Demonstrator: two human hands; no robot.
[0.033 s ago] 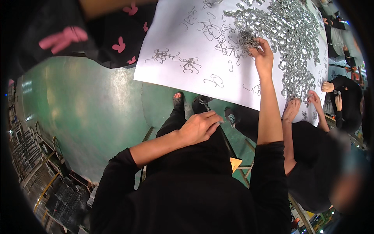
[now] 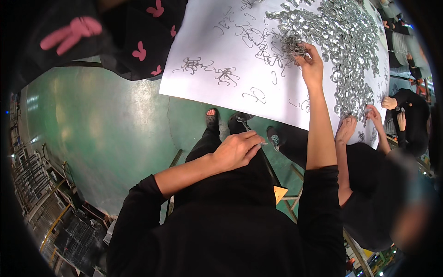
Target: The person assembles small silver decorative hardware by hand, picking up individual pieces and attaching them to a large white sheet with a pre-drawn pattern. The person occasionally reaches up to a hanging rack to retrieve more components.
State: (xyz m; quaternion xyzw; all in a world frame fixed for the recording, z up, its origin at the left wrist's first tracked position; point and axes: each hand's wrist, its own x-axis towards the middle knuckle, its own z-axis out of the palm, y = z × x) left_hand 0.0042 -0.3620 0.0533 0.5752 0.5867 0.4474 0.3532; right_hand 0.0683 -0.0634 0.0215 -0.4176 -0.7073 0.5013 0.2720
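Note:
My right hand (image 2: 312,68) reaches over the white tabletop (image 2: 194,39), its fingers closed on a tangled bunch of thin wire hooks (image 2: 291,45) resting at the edge of a big pile of shiny round metal pieces (image 2: 350,32). Loose S-shaped wire hooks (image 2: 254,95) lie scattered to the left of and below that hand. Above my lap, off the table's near edge, my left hand (image 2: 236,150) is closed in a pinch. A small shiny metal piece (image 2: 262,143) shows at its fingertips, and a thin metal hook (image 2: 243,123) sticks out above the knuckles. The rest is hidden by the fingers.
To my right, a co-worker's hands (image 2: 347,129) are at the near end of the metal pile. Another person in dark clothing with pink shapes (image 2: 140,51) is at the upper left. Green floor (image 2: 106,115) lies left of the table. Metal racks (image 2: 34,184) line the far left.

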